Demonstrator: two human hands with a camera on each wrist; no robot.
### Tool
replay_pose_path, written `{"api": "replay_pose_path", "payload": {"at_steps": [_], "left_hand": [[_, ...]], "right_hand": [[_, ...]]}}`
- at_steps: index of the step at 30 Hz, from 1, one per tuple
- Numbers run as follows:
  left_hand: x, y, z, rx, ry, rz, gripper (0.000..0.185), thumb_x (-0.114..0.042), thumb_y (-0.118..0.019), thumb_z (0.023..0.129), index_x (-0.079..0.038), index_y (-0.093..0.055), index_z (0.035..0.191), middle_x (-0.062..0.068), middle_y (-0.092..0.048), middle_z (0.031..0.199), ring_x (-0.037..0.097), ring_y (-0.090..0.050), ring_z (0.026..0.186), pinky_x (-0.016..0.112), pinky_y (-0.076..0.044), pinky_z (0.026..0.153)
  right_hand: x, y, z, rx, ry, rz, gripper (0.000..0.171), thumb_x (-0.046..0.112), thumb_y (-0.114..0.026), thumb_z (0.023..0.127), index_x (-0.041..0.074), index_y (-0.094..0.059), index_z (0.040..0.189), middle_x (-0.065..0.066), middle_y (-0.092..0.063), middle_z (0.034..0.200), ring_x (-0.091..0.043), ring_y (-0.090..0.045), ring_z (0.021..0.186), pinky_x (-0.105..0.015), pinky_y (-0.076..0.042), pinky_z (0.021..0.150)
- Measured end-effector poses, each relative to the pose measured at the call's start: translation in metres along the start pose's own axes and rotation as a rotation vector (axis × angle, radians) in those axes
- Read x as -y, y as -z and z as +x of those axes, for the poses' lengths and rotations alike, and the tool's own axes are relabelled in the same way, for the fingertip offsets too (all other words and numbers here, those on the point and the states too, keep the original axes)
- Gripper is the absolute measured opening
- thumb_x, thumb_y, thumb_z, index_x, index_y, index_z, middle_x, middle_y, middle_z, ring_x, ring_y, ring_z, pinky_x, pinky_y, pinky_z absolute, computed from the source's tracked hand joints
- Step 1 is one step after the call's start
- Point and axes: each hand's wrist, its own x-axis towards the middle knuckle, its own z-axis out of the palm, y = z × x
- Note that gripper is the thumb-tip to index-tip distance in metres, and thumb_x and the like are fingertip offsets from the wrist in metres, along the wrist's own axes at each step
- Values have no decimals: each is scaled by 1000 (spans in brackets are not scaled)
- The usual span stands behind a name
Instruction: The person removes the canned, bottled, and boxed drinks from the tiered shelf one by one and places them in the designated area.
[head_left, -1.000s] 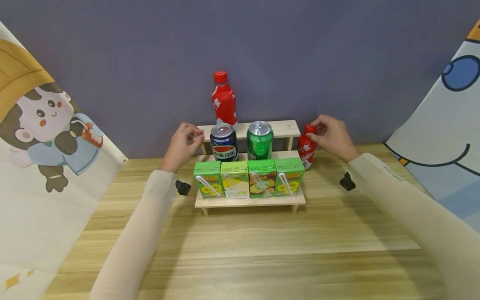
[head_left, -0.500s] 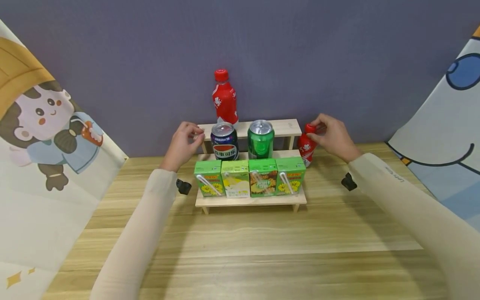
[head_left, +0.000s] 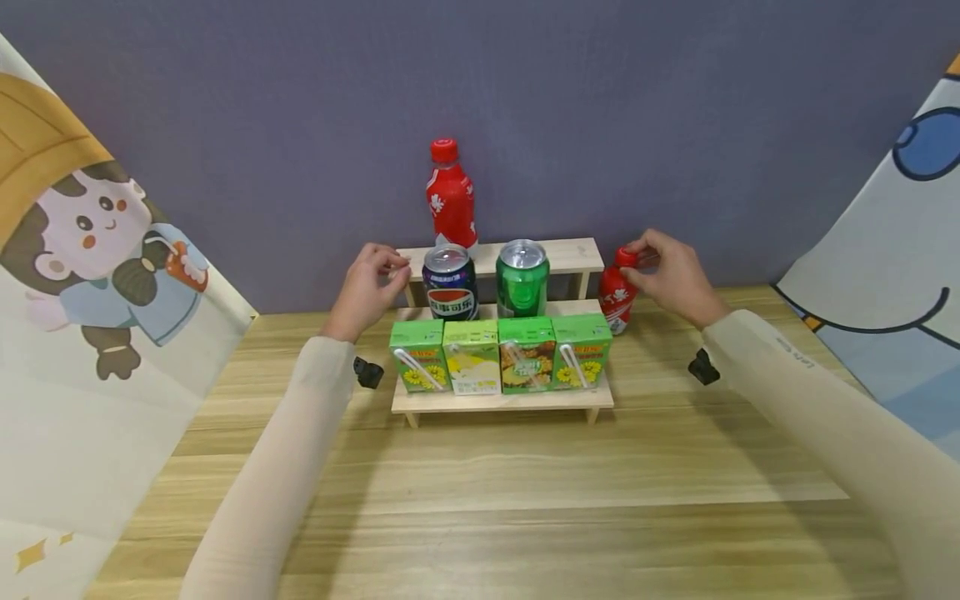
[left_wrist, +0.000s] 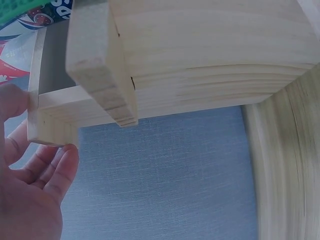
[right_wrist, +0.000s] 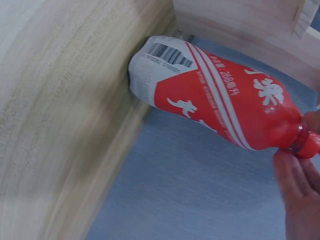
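My right hand [head_left: 672, 275] pinches a small red soda bottle [head_left: 618, 293] by its capped neck, just right of the tiered wooden shelf [head_left: 555, 253]. The right wrist view shows the bottle's [right_wrist: 215, 97] white barcode base low by the tabletop, with thumb and fingers around its neck. At the shelf's left end, my left hand [head_left: 365, 292] holds the end of the top board. From the left wrist, the thumb and fingers of that hand [left_wrist: 37, 185] lie on either side of the board's corner [left_wrist: 55, 125]. Another red bottle [head_left: 452, 204] stands upright on the top board.
A dark cola can [head_left: 450, 287] and a green can [head_left: 522, 283] stand on the lower board. Several juice boxes [head_left: 471, 358] line up before them. Behind the shelf rises a grey-blue wall [head_left: 600, 125]; cartoon-printed panels [head_left: 97, 433] flank the wooden table [head_left: 480, 500].
My right hand and the small red bottle have shifted slightly to the right, away from the shelf. The left hand keeps its place at the shelf's end.
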Motion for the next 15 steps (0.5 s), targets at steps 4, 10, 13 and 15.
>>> {"api": "replay_pose_path", "payload": {"at_steps": [4,10,13,15], "left_hand": [[0,0,-1,12,14,-3,21,-28,-54,84,-10,-60,94,1,-43,103,18,-47,90,31,-42,81],[0,0,-1,11,19,2,20,-28,-54,84,-11,-59,93,1,-44,103,17,-47,89,31,-42,80],[0,0,-1,8,17,4,20,-28,-54,84,-11,-59,93,1,-44,103,17,-47,89,30,-41,80],[0,0,-1,9,15,3,21,-28,-54,84,-10,-60,94,1,-44,103,18,-47,89,31,-41,80]], "right_hand": [[5,3,-1,-41,30,-40,24,18,-65,76,11,-55,98,-5,-55,100,-28,-53,89,-41,-44,75],[28,14,-1,-138,172,-38,28,24,-66,75,13,-58,100,2,-55,101,-22,-54,88,-38,-44,76],[45,21,2,-160,235,-35,28,23,-66,75,15,-58,100,5,-54,103,-17,-53,87,-35,-44,77],[57,24,4,-164,270,-44,28,23,-66,75,16,-58,100,6,-54,104,-15,-53,88,-33,-44,77]]}}
